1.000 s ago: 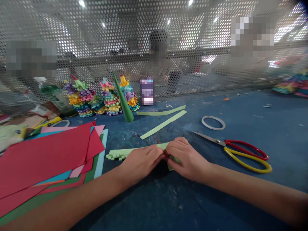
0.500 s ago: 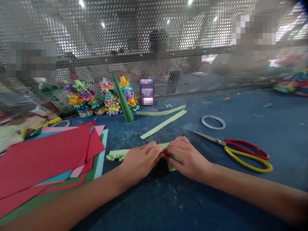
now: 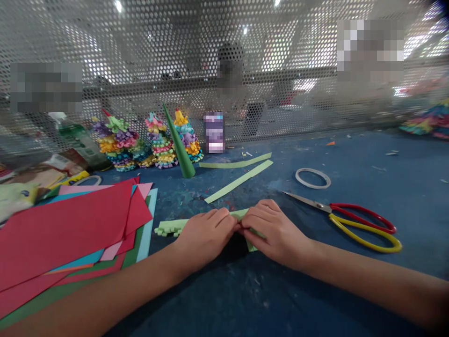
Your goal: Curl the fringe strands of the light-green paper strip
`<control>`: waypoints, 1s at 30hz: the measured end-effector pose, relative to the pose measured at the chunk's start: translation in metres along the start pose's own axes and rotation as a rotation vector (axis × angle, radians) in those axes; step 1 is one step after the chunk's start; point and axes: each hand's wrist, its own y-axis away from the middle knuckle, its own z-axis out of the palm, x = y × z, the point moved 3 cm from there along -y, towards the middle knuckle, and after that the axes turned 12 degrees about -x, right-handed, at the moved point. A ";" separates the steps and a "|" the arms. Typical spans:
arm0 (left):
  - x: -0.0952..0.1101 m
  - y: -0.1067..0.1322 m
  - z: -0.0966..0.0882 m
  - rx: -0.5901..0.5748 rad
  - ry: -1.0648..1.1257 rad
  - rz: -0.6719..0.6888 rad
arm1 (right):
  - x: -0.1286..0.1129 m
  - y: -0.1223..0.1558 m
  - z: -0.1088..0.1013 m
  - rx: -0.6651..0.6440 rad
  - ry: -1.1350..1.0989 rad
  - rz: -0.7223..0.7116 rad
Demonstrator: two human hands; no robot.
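Observation:
Both hands meet over a light green paper strip (image 3: 175, 223) whose left end shows a row of small curled loops along its near edge. My left hand (image 3: 209, 234) is closed on the strip's middle, thumb and fingertips pinched together. My right hand (image 3: 273, 229) grips the same strip just to the right, its fingers bent; a flap of the paper hangs below them. The fingertips nearly touch, and the paper between them is mostly hidden. Beyond the hands lie two plain green strips, one nearer (image 3: 240, 181) and one farther (image 3: 235, 161).
Scissors (image 3: 324, 208) with red and yellow handles and a tape roll (image 3: 313, 178) lie right. Stacked coloured paper (image 3: 70, 224) covers the left. A green paper cone (image 3: 180, 145), frilled paper cones (image 3: 162, 145) and a phone (image 3: 214, 133) stand before a perforated metal screen (image 3: 273, 98).
Both hands stay on the strip in nearly the same place. My fingertips have shifted slightly, and the hanging flap of paper has moved a little to the right.

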 end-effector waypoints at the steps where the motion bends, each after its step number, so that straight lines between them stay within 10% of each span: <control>1: -0.001 0.000 -0.001 0.012 0.013 -0.020 | 0.000 0.000 0.000 -0.001 -0.008 0.005; 21: 0.002 0.001 0.002 0.004 0.111 0.013 | -0.001 0.004 -0.002 0.038 0.038 0.004; 30: -0.001 -0.001 -0.003 -0.157 0.515 -0.056 | -0.003 0.007 -0.002 0.042 0.016 -0.044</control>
